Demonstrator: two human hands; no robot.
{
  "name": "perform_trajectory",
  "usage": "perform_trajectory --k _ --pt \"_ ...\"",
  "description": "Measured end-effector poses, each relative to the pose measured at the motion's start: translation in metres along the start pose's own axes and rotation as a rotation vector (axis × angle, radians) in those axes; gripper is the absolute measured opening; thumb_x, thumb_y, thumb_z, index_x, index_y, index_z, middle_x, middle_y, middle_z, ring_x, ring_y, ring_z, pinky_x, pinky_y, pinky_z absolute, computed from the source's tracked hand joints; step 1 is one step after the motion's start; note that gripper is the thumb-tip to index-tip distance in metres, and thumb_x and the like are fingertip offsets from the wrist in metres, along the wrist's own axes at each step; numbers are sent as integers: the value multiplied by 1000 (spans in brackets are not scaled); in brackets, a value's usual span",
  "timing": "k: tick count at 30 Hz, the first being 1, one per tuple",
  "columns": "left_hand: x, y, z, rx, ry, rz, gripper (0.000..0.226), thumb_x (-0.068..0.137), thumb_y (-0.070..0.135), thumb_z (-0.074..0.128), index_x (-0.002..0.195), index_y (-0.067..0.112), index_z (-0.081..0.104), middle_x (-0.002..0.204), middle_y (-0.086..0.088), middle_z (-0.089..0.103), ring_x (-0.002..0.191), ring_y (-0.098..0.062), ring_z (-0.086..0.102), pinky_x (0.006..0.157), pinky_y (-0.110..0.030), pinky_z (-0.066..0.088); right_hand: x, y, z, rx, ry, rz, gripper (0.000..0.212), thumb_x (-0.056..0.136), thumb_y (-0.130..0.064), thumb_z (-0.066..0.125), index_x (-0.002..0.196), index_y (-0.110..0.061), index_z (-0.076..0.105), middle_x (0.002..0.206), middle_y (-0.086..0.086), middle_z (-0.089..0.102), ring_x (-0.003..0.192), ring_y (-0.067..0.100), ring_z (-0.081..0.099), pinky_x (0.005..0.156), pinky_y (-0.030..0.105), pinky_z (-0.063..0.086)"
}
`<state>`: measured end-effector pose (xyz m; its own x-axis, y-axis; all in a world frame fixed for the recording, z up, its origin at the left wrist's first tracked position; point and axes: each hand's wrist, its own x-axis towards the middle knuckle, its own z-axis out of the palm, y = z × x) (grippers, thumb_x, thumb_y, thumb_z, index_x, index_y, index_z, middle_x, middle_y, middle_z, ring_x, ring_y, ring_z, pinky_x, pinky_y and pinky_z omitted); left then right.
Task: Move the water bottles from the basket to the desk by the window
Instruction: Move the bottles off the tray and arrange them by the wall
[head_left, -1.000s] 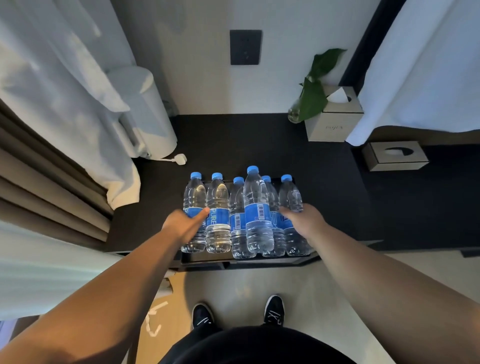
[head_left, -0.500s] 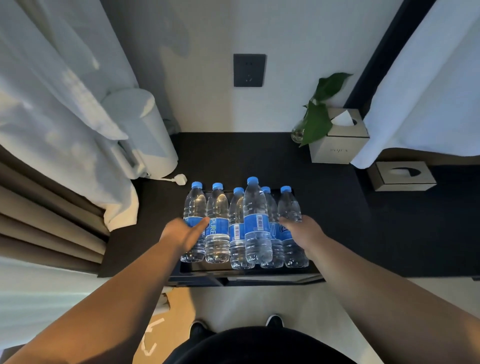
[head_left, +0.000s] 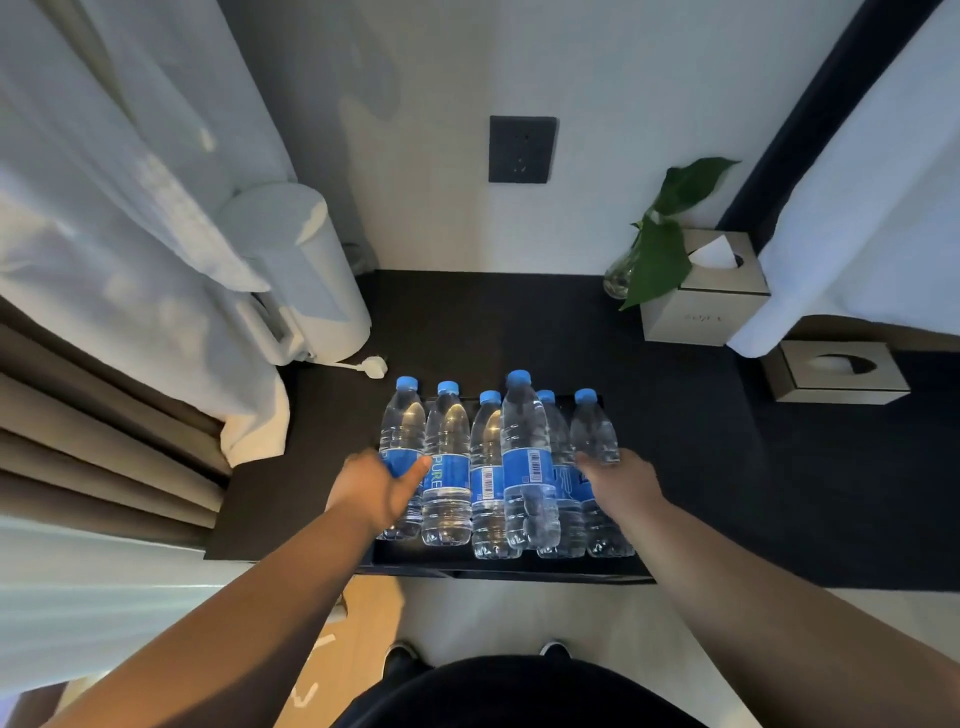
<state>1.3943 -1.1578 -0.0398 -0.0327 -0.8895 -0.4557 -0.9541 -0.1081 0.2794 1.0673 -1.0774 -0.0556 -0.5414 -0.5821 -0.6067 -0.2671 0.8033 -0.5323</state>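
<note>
Little has moved: your left hand (head_left: 371, 488) still curls its grip round the leftmost bottle (head_left: 402, 426) (thumb across its label). Your right hand (head_left: 621, 480) clasps the rightmost bottle (head_left: 595, 436).

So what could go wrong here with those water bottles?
The bottles stand tightly packed in the black tray; lifting the leftmost bottle, which the left hand grips, might knock its neighbour over. The right hand touches the rightmost bottle; how firmly is unclear, so it might slip. The tray sits at the front edge of the desk, so a toppled bottle could fall off.
</note>
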Motion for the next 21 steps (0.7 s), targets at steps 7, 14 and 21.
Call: perform_trajectory --k 7,14,21 --pt "-19 5 12 -133 78 -122 75 89 77 49 120 10 57 120 -12 57 102 -28 61 87 -40 53 -7 -10 5 -205 53 21 78 89 -69 59 141 -11 54 130 16 54 106 33 61 89 43 56" --pt "-37 7 17 -187 134 -161 66 91 70 54 123 13 56 123 -9 58 104 -28 63 86 -41 55 -11 -11 -1 -254 30 -21 80 91 -69 58 143 -9 48 132 17 53 111 34 59 95 46 54" --pt "-59 1 26 -364 264 -140 59 87 65 66 122 19 64 115 -1 61 104 -21 62 92 -42 56 -7 -14 -5 -268 54 -135 76 94 -58 62 147 -8 42 138 19 48 124 38 52 87 40 47"
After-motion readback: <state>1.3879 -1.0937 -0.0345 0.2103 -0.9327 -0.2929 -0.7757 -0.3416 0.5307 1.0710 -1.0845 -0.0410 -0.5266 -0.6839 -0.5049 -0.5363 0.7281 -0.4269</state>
